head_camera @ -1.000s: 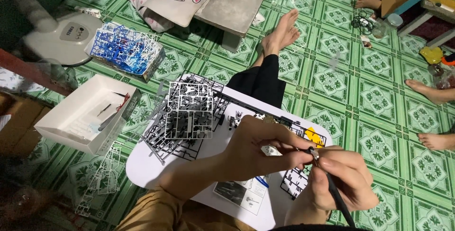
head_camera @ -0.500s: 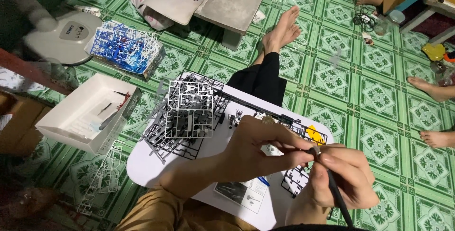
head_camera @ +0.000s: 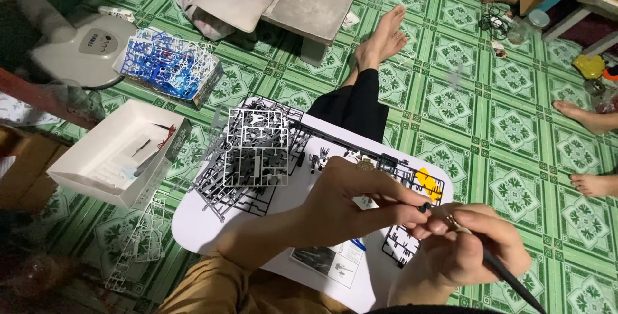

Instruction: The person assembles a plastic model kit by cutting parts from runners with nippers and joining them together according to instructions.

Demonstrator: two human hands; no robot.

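My left hand (head_camera: 357,201) pinches a tiny dark model part (head_camera: 424,208) between thumb and fingertips over a white lap board (head_camera: 206,230). My right hand (head_camera: 473,249) grips a thin dark tool (head_camera: 512,278) like a pen, its metal tip touching that small part. Under my hands lie a printed instruction sheet (head_camera: 328,262) and a black parts frame (head_camera: 400,246). A stack of grey and black parts frames (head_camera: 254,153) rests on the board's left side. A yellow piece (head_camera: 430,182) lies near the board's far right edge.
A white open box (head_camera: 112,156) with small tools sits left on the green patterned floor. A box of blue parts frames (head_camera: 170,66) and a fan base (head_camera: 84,47) lie beyond. A low grey table (head_camera: 318,5) stands ahead. Other people's bare feet (head_camera: 592,117) show at right.
My hands have stayed together on the small part, with only slight shifts of the fingers and tool. The view has tilted a little.
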